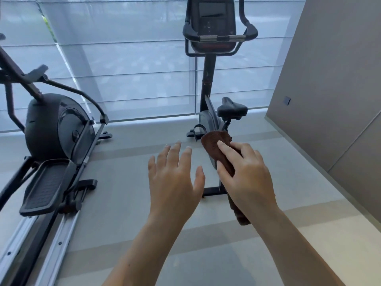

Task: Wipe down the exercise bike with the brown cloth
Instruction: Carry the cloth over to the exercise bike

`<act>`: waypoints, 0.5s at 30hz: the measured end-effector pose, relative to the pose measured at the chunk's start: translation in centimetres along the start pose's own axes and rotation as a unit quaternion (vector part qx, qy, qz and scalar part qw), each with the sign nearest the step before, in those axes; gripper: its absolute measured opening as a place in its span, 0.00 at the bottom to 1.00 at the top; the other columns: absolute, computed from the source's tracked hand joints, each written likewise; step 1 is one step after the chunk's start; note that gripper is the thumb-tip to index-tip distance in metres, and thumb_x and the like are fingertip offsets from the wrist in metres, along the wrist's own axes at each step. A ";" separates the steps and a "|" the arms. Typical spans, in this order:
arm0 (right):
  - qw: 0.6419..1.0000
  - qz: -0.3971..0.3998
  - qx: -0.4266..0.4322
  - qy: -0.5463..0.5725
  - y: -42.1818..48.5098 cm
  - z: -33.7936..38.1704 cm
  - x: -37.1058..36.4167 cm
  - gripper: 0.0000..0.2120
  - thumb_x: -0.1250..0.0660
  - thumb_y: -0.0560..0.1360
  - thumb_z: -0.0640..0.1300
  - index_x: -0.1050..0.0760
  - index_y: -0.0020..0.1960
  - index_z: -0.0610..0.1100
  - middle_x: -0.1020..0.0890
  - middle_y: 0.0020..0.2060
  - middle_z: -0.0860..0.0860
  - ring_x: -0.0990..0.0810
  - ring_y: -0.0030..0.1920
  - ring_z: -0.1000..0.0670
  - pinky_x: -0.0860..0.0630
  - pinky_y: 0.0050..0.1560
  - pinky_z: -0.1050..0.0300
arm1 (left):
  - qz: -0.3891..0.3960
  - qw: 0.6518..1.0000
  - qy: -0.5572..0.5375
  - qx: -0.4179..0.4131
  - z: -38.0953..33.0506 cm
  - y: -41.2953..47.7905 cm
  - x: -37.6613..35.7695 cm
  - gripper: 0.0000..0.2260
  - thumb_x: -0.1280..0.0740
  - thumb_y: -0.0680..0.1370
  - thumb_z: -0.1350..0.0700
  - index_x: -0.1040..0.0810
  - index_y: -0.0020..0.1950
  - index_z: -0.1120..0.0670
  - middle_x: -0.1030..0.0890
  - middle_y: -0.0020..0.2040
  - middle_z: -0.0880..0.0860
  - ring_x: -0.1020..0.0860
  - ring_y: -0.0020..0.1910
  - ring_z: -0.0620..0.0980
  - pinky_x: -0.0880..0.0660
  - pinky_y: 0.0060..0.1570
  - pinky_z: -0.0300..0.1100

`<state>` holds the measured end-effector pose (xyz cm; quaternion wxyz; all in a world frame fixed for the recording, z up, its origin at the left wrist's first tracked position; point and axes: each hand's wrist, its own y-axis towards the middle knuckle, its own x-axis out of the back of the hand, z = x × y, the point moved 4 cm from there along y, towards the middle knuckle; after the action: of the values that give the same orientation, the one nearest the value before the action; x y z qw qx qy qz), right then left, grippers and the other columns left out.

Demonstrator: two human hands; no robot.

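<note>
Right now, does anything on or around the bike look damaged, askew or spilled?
Nothing is spilled or tipped. The exercise bike stands upright; its post shows brownish marks, perhaps rust or scuffing. The right hand grips the brown cloth.

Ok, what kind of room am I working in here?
Most likely a small gym or fitness room: an upright exercise bike stands by the blind-covered window, and an elliptical trainer sits to its left.
</note>
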<state>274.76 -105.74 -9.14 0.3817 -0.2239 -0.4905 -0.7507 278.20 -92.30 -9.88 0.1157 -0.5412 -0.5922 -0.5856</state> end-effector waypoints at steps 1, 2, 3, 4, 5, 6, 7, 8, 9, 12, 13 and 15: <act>1.000 -0.002 0.002 -0.002 1.4 -0.5 -1.2 0.19 0.33 0.73 0.43 0.26 0.63 0.44 0.22 0.55 0.43 0.24 0.49 0.43 0.23 0.46 0.47 | 0.002 1.000 -0.002 0.001 0.8 1.4 -1.1 0.18 0.31 0.72 0.55 0.24 0.59 0.61 0.24 0.61 0.62 0.27 0.61 0.62 0.34 0.60 0.61; 1.000 -0.005 0.002 -0.007 2.9 -0.9 -2.4 0.18 0.32 0.72 0.42 0.26 0.62 0.44 0.21 0.54 0.42 0.24 0.48 0.42 0.23 0.44 0.47 | 0.004 1.000 -0.007 0.002 1.6 2.8 -2.3 0.18 0.31 0.72 0.55 0.24 0.59 0.61 0.24 0.61 0.62 0.27 0.61 0.62 0.33 0.60 0.62; 1.000 -0.008 0.001 -0.013 4.3 -1.3 -3.8 0.18 0.32 0.72 0.42 0.25 0.62 0.43 0.21 0.53 0.42 0.23 0.47 0.42 0.22 0.43 0.47 | 0.005 1.000 -0.009 0.003 2.6 4.3 -3.4 0.18 0.31 0.72 0.55 0.24 0.59 0.61 0.24 0.61 0.62 0.27 0.61 0.62 0.33 0.60 0.62; 1.000 -0.009 -0.002 -0.016 5.7 -1.6 -5.3 0.18 0.31 0.71 0.41 0.24 0.61 0.43 0.20 0.52 0.42 0.23 0.46 0.42 0.22 0.42 0.47 | 0.006 1.000 -0.010 0.002 3.7 5.8 -4.6 0.18 0.31 0.72 0.55 0.24 0.59 0.61 0.24 0.61 0.62 0.27 0.60 0.62 0.33 0.60 0.62; 1.000 -0.007 -0.005 -0.017 7.2 -1.9 -6.8 0.18 0.30 0.71 0.41 0.24 0.61 0.43 0.20 0.52 0.42 0.23 0.46 0.41 0.22 0.42 0.47 | 0.009 1.000 -0.013 0.003 4.8 7.4 -5.8 0.18 0.30 0.72 0.55 0.24 0.59 0.61 0.24 0.60 0.62 0.27 0.60 0.62 0.32 0.60 0.62; 1.000 -0.006 -0.006 -0.020 8.7 -2.0 -8.4 0.18 0.30 0.70 0.41 0.24 0.61 0.43 0.20 0.52 0.42 0.23 0.46 0.41 0.22 0.42 0.47 | 0.010 1.000 -0.019 0.005 6.0 9.1 -7.0 0.18 0.30 0.72 0.55 0.24 0.59 0.61 0.23 0.60 0.62 0.26 0.60 0.62 0.32 0.59 0.62; 1.000 -0.005 -0.005 -0.024 10.3 -2.2 -10.1 0.19 0.30 0.70 0.41 0.24 0.61 0.44 0.20 0.52 0.42 0.23 0.46 0.41 0.22 0.42 0.46 | 0.009 1.000 -0.023 0.005 7.2 10.9 -8.0 0.18 0.30 0.72 0.56 0.24 0.59 0.61 0.23 0.60 0.62 0.26 0.60 0.63 0.32 0.59 0.62; 1.000 -0.003 -0.007 -0.029 11.9 -2.3 -11.7 0.19 0.30 0.70 0.41 0.24 0.61 0.44 0.20 0.52 0.42 0.23 0.46 0.41 0.21 0.42 0.45 | 0.008 1.000 -0.025 0.005 8.4 12.7 -9.0 0.17 0.30 0.72 0.56 0.24 0.58 0.61 0.23 0.60 0.62 0.26 0.60 0.63 0.32 0.59 0.62; 0.999 -0.002 -0.008 -0.033 13.7 -2.3 -13.3 0.19 0.30 0.70 0.42 0.24 0.61 0.44 0.20 0.52 0.42 0.23 0.46 0.41 0.21 0.42 0.45 | 0.010 0.999 -0.031 0.004 9.7 14.6 -9.9 0.17 0.30 0.72 0.56 0.24 0.59 0.61 0.23 0.60 0.62 0.26 0.60 0.63 0.32 0.59 0.62; 0.999 0.003 -0.018 -0.047 19.9 -2.2 -17.7 0.19 0.31 0.71 0.42 0.25 0.61 0.44 0.21 0.53 0.42 0.23 0.48 0.41 0.21 0.43 0.45 | 0.007 0.999 -0.047 -0.009 13.2 20.9 -12.6 0.17 0.31 0.72 0.56 0.24 0.59 0.61 0.23 0.60 0.62 0.27 0.60 0.62 0.32 0.59 0.63; 0.999 0.003 -0.022 -0.046 21.9 -2.2 -19.0 0.19 0.31 0.71 0.43 0.25 0.61 0.44 0.21 0.54 0.42 0.23 0.48 0.41 0.21 0.44 0.45 | 0.003 0.999 -0.052 -0.014 14.4 22.9 -13.4 0.17 0.32 0.72 0.55 0.24 0.59 0.61 0.23 0.60 0.61 0.26 0.59 0.62 0.32 0.58 0.63; 0.999 0.001 -0.019 -0.048 25.6 -2.3 -21.4 0.19 0.30 0.71 0.43 0.24 0.61 0.44 0.21 0.53 0.42 0.23 0.48 0.41 0.21 0.44 0.45 | -0.003 0.998 -0.054 -0.018 16.4 26.6 -14.8 0.18 0.35 0.72 0.54 0.23 0.58 0.61 0.23 0.59 0.61 0.26 0.59 0.62 0.31 0.58 0.63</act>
<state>308.14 -106.07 -10.83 0.3543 -0.2673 -0.4936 -0.7479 312.72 -93.61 -10.90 0.0716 -0.5724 -0.5884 -0.5666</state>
